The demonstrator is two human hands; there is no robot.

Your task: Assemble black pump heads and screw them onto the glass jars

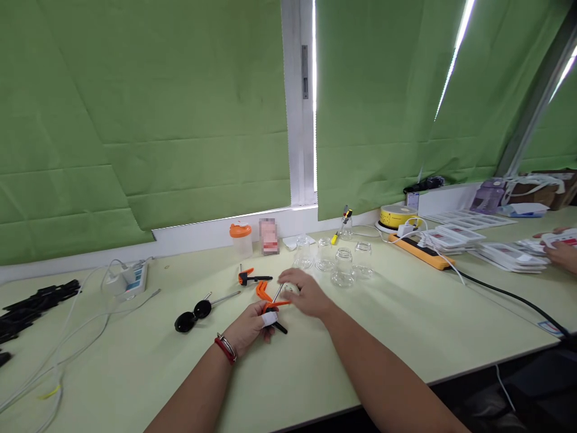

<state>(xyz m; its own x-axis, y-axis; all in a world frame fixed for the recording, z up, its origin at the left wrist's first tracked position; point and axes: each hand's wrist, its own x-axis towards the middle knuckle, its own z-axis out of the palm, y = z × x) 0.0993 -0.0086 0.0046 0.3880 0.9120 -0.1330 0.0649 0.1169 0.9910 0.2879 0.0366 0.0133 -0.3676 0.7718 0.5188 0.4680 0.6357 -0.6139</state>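
Observation:
My left hand [256, 323], with white tape round a finger, is closed on a small orange-and-black clamp [270, 308] with a metal bar. The clamp's black handle sticks out below my fingers. Just above the clamp, my right hand [308, 293] curls round a pale rounded piece with dark marks [291, 288], which shows between thumb and fingers. Part of that piece is hidden by the hand. Another orange-and-black clamp [246, 277] lies on the table beyond my left hand. To its left rest metal-shafted tools with round black ends [193, 316].
Several clear glass jars [344, 267] stand beyond my right hand. At the back are an orange-lidded cup [241, 239] and a yellow round case [398, 216]. An orange power strip [421, 251] and stacked cards [511, 257] lie rightward, near another person's hand [565, 252]. Cables [67, 337] cross the left.

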